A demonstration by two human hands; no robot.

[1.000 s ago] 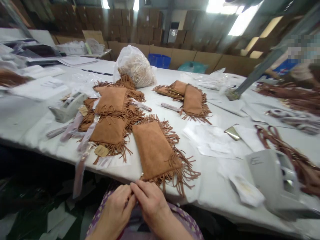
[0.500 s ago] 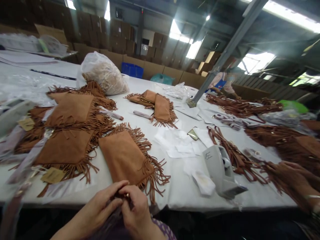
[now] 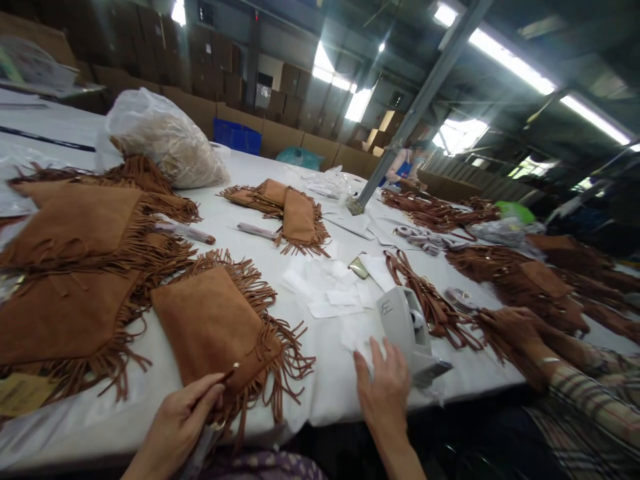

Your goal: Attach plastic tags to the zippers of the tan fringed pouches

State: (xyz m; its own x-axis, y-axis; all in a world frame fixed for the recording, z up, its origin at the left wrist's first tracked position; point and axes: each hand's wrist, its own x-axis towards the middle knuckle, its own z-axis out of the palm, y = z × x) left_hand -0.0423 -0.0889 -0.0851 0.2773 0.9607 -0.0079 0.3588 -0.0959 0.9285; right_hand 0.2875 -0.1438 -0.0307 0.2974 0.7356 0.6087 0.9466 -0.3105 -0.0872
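Note:
My left hand [image 3: 175, 423] pinches a brown leather strap [image 3: 228, 375] by its end, where a small metal fitting shows. Below the fingers hangs a plastic-wrapped length [image 3: 201, 448] with a metal ring, partly hidden by the hand. Just beyond lies a tan suede bag [image 3: 210, 327] with long fringe, flat on the table. My right hand [image 3: 384, 390], fingers spread, is over the table between small white paper pieces [image 3: 354, 333] and a grey tape dispenser [image 3: 400, 320]. Nothing shows in it; whether its fingertips touch the paper I cannot tell.
More fringed bags [image 3: 75, 227] are piled at left, near a stuffed clear plastic bag [image 3: 160, 140]. Brown straps [image 3: 423, 297] lie behind the dispenser. At right, a co-worker's hands [image 3: 515, 330] handle brown leather. A slanted metal post [image 3: 400, 140] rises from the table.
My hands were together at the table edge. The right has let go and moved right, fingers spread, towards the dispenser; the left keeps the strap. The view has swung right.

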